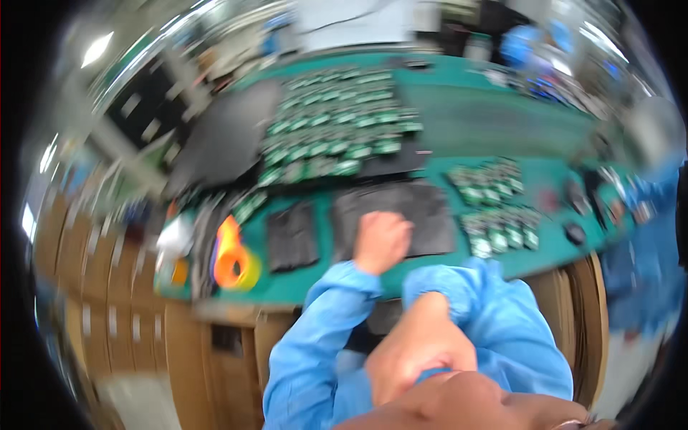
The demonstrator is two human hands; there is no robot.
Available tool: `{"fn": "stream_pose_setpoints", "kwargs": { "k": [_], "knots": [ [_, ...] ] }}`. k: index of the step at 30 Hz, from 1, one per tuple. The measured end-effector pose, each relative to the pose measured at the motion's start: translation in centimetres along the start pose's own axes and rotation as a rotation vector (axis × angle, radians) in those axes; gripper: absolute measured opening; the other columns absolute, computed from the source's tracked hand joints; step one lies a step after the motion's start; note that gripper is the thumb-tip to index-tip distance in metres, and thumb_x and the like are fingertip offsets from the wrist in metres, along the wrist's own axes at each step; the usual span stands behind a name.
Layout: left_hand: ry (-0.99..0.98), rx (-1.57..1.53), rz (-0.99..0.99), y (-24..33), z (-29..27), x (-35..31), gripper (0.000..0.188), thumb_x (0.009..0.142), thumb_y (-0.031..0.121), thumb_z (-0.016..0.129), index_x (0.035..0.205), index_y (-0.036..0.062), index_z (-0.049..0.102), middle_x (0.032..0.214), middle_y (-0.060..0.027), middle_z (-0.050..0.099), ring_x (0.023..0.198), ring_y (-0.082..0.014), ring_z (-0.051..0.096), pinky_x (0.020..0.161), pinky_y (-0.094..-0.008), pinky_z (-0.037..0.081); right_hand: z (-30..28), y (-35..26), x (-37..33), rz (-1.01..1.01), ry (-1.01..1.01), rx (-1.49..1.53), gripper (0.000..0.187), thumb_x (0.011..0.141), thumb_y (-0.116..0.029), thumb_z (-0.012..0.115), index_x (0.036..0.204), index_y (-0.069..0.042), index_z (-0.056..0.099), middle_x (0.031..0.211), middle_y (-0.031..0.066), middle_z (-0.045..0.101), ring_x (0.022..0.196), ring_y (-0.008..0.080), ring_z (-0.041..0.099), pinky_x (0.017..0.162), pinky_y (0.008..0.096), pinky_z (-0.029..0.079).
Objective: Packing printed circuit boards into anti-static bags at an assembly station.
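Note:
My left hand (383, 240) rests on a black mat (430, 215) at the table's near edge. Its fingers are curled into a loose fist, and nothing shows in them. Close to the camera, my right hand (419, 347) is raised off the table near my body, back of the hand showing. Its fingers are bent inward beside a bit of blue material; whether they grip it is hidden. Both arms wear light blue sleeves. To the left of the mat lies a smaller black sheet or pouch (292, 236). The picture is blurred by motion.
Many green circuit boards (337, 122) stand in rows on a dark mat further back. More boards (502, 229) lie at the right. Orange and yellow tape rolls (233, 261) sit at the left on the green table (394, 287). A person in blue (645, 215) is at the right.

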State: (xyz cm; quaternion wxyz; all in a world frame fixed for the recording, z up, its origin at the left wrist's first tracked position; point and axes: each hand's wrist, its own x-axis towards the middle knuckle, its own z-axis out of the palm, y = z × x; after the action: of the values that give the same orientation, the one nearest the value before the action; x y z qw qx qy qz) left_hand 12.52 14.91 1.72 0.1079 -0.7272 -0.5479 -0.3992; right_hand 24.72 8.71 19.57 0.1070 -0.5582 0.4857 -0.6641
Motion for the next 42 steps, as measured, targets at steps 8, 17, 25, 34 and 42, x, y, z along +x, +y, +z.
{"fn": "stream_pose_setpoints", "kwargs": {
  "k": [8,17,25,34,42],
  "knots": [
    [-0.09,0.016,0.023,2.3,0.6,1.8,0.01,0.085,0.011,0.073,0.095,0.0126,0.072,0.096,-0.0046,0.065,0.096,-0.0276,0.062,0.085,-0.0421,0.045,6.7,-5.5,-1.2,-0.246,0.308,-0.425,0.048,0.086,-0.044,0.084,0.078,-0.005,0.058,0.068,0.0029,0.06,0.052,0.0251,0.057,0.049,0.0369,0.039],
    [-0.141,0.035,-0.028,0.9,1.3,-0.1,0.016,0.09,0.021,0.07,0.103,0.0125,0.071,0.103,-0.0063,0.064,0.101,-0.029,0.06,0.086,-0.0435,0.047,5.9,-4.5,-5.7,0.302,1.207,-1.245,0.032,0.095,-0.031,0.075,0.106,-0.002,0.068,0.104,0.0147,0.074,0.094,0.0323,0.073,0.089,0.0439,0.056],
    [-0.102,0.19,0.015,1.3,1.5,0.1,0.028,0.087,0.023,0.075,0.113,0.0141,0.071,0.107,-0.0061,0.063,0.104,-0.0281,0.061,0.087,-0.0426,0.049,2.6,10.0,-15.3,0.879,1.065,-1.984,0.07,0.099,-0.058,0.056,0.147,-0.007,0.056,0.16,0.0188,0.042,0.154,0.0363,0.031,0.127,0.0576,0.017],
    [-0.103,0.182,0.015,0.9,1.5,-0.2,0.029,0.087,0.022,0.077,0.114,0.0138,0.071,0.106,-0.0067,0.064,0.102,-0.0287,0.061,0.087,-0.0432,0.049,2.5,10.5,-15.3,0.885,1.081,-1.957,0.067,0.101,-0.057,0.055,0.146,-0.007,0.056,0.157,0.0187,0.044,0.155,0.0359,0.029,0.127,0.0584,0.017],
    [-0.095,0.177,0.046,1.5,2.0,0.7,0.027,0.087,0.024,0.076,0.112,0.0157,0.071,0.106,-0.0065,0.064,0.103,-0.0291,0.061,0.087,-0.0436,0.05,2.6,10.5,-15.6,0.886,1.09,-1.938,0.068,0.099,-0.056,0.059,0.145,-0.007,0.057,0.158,0.0191,0.044,0.153,0.0364,0.031,0.123,0.0577,0.023]
  ]
}}
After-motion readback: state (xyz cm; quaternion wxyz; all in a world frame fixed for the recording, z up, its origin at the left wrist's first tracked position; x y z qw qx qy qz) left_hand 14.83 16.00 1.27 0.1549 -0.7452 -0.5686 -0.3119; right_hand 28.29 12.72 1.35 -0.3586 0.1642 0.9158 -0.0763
